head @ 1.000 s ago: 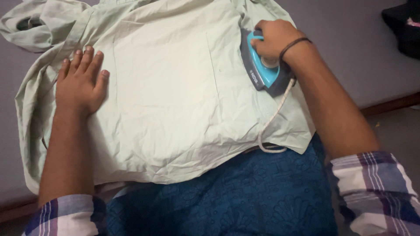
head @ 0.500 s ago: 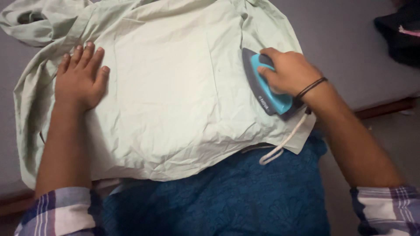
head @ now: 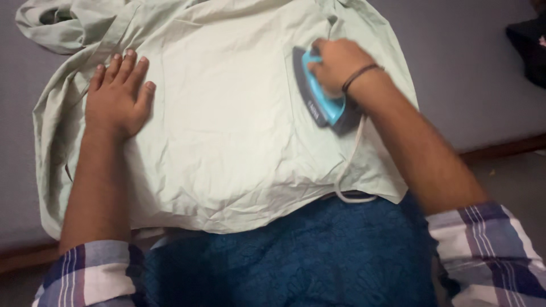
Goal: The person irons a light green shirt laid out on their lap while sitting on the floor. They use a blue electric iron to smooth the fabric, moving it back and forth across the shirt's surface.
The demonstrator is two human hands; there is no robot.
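Note:
A pale green shirt lies spread flat on a grey padded surface. My left hand rests palm down on the shirt's left side, fingers apart, pressing the cloth. My right hand grips the handle of a small blue and grey iron that sits on the shirt's right half, its tip pointing away from me. A white cord runs from the back of the iron down over the shirt's near edge.
A bunched sleeve or collar lies at the far left. A dark object sits at the right edge of the grey surface. Blue patterned cloth covers my lap below the shirt.
The iron slid toward me and to the right, then back away and left onto the shirt's middle right. My left hand stayed pressed flat on the cloth.

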